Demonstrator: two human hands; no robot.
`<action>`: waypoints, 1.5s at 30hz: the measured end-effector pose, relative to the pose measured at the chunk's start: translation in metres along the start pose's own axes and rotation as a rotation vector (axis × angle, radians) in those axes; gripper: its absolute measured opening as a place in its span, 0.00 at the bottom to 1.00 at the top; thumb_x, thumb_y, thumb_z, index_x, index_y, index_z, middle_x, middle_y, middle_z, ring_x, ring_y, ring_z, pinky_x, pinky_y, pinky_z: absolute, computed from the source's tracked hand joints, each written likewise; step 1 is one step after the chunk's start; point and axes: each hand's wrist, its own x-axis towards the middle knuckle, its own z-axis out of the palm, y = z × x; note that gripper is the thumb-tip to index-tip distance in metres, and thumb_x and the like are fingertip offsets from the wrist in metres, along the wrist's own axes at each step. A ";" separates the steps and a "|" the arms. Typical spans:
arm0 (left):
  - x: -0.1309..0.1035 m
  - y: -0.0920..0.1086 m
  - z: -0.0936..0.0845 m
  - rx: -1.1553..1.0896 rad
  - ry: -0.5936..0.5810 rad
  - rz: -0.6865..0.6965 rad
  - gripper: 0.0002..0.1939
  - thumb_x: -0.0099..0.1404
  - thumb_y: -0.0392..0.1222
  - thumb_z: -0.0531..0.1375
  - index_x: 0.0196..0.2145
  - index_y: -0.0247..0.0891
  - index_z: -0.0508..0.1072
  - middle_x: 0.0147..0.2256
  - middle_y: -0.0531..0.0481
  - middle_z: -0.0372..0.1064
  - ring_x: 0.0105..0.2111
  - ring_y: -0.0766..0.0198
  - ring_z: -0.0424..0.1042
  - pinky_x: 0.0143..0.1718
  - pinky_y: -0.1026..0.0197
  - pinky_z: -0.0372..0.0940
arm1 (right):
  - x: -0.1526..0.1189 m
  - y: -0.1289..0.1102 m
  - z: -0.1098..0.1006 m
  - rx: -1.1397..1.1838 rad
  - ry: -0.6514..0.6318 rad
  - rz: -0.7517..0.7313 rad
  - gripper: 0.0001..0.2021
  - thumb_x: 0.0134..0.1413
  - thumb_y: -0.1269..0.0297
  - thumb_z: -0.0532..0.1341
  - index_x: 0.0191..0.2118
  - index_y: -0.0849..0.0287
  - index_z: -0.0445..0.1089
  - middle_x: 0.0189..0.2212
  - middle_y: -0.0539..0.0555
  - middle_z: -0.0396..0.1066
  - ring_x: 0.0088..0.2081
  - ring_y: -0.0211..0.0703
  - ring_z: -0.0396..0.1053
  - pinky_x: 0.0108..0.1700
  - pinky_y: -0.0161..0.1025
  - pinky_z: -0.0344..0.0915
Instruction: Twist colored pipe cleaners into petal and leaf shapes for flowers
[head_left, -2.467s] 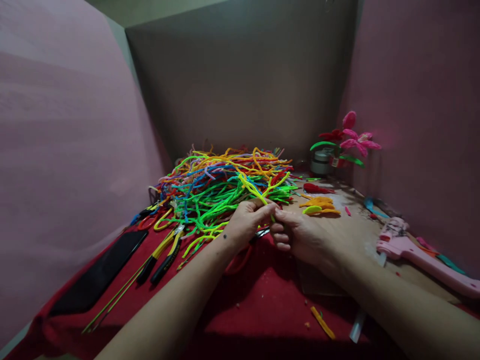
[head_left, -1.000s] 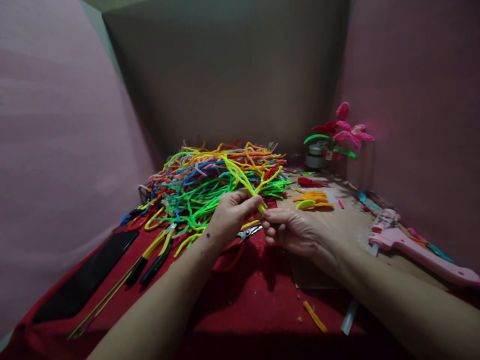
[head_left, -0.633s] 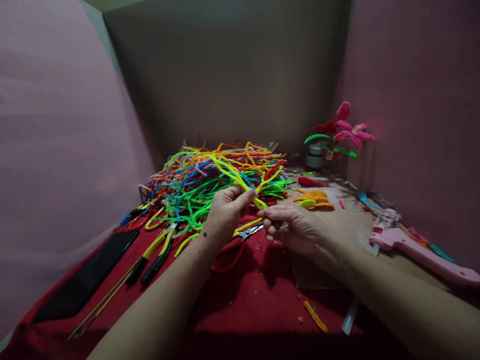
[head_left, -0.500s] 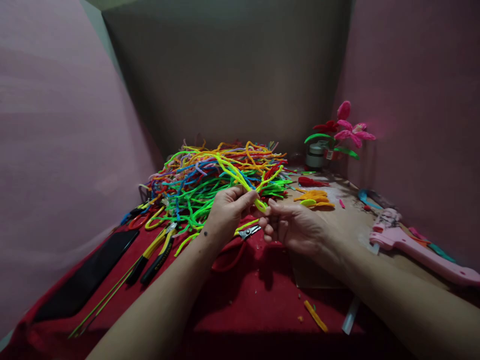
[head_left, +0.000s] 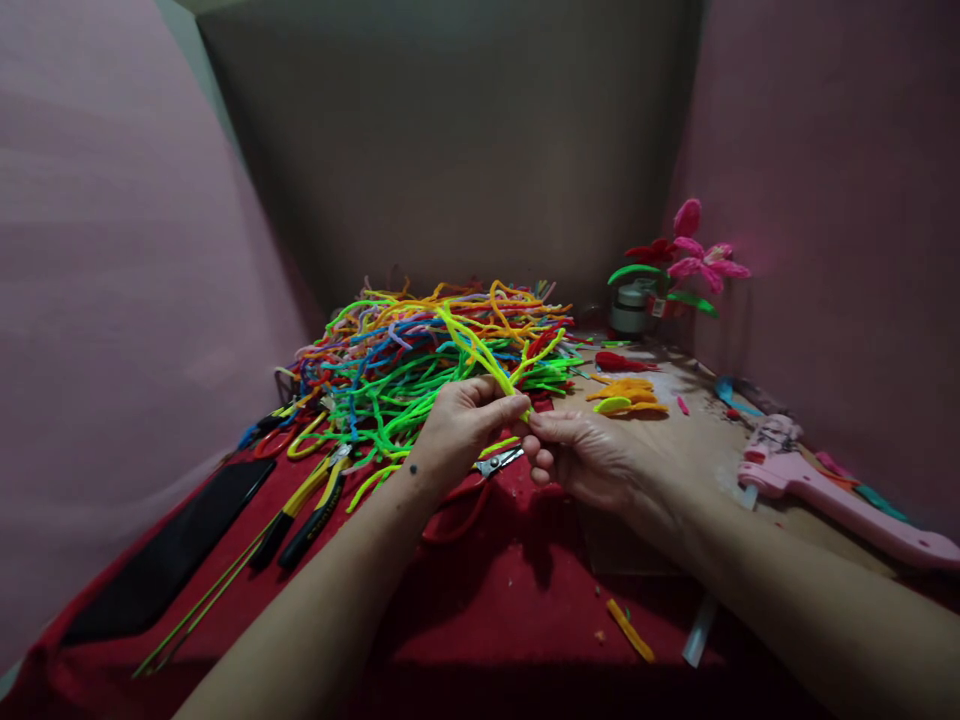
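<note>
A bent yellow pipe cleaner [head_left: 474, 346] is held up between my hands, its long ends pointing away from me. My left hand [head_left: 474, 418] pinches it between thumb and fingers. Close by on the right, my right hand [head_left: 581, 448] grips its looped near end, mostly hidden behind the fingertips. Below the hands, red-handled scissors [head_left: 501, 462] lie on the red cloth [head_left: 487, 620], the blades showing and the handles partly behind my left wrist. A big pile of coloured pipe cleaners [head_left: 405, 385] spreads out behind the hands.
To the left lie yellow-and-black pliers [head_left: 319, 510], a black flat object [head_left: 172, 550] and thin green wires [head_left: 206, 595]. At the right are a pink glue gun [head_left: 840, 500], orange shaped pieces [head_left: 628, 392] and a red bundle [head_left: 624, 363]. Pink fuzzy flowers [head_left: 709, 265] stand at the back right.
The yellow loop between my hands has become narrower and is now mostly covered by my fingers. My left thumb has moved slightly right, closer to my right fingertips.
</note>
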 end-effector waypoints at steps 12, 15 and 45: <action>-0.002 0.004 0.004 -0.056 0.089 0.027 0.13 0.50 0.41 0.63 0.17 0.33 0.66 0.15 0.55 0.62 0.15 0.74 0.57 0.17 0.68 0.51 | -0.001 -0.003 -0.002 -0.116 -0.045 -0.081 0.04 0.46 0.69 0.61 0.27 0.65 0.68 0.23 0.54 0.70 0.20 0.33 0.64 0.26 0.36 0.62; -0.002 0.005 0.005 -0.070 0.091 0.026 0.13 0.50 0.40 0.63 0.15 0.33 0.64 0.14 0.56 0.59 0.14 0.76 0.54 0.16 0.68 0.48 | -0.003 -0.005 -0.002 -0.237 -0.040 -0.164 0.06 0.45 0.66 0.62 0.28 0.66 0.71 0.24 0.55 0.71 0.21 0.34 0.64 0.27 0.36 0.62; 0.002 -0.007 0.004 -0.211 0.003 0.013 0.14 0.53 0.42 0.63 0.18 0.33 0.63 0.16 0.56 0.59 0.17 0.76 0.57 0.20 0.70 0.52 | 0.001 -0.001 -0.005 -0.126 -0.022 0.036 0.04 0.44 0.71 0.62 0.25 0.67 0.71 0.16 0.51 0.68 0.16 0.32 0.63 0.22 0.32 0.60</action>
